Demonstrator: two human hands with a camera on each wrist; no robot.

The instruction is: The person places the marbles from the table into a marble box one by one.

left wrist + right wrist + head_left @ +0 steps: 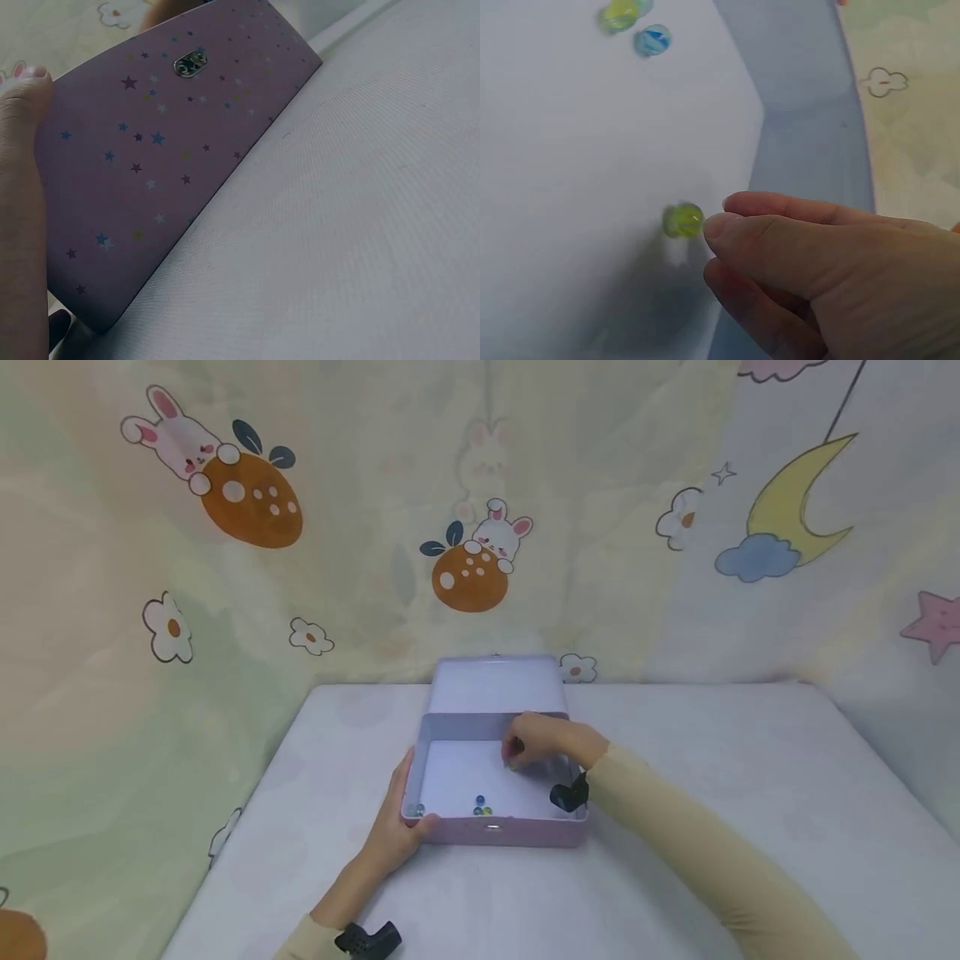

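Two hands are recorded at one open box (491, 831) on a white surface (675, 877), listed left to right.

Left hand (396, 827): laid against the box's left near corner, with the thumb hooked over the rim and the fingers wrapped on the outer wall, so the box is grasped. In the left wrist view the thumb tip is seen at the edge of the lilac, star-printed front wall (172, 150), where a small metal clasp (190, 64) is fitted. A dark wrist strap (367, 937) is worn below the sleeve.

Box: lilac, shallow, lid (495, 685) raised at the far side, placed at the middle of the surface near the back curtain (300, 527).

Marbles in the box: one at the near left corner (420, 810); a small cluster at the near wall, including a blue marble (652, 40) and a yellow-green one (616, 16).

Green marble (683, 220): lying on the box floor, at the fingertips of the right hand.

Right hand (542, 742): reached into the box's right half, fingers curled, tips close together beside the green marble; whether the marble is touched cannot be told. A dark strap (570, 795) is worn at the wrist.
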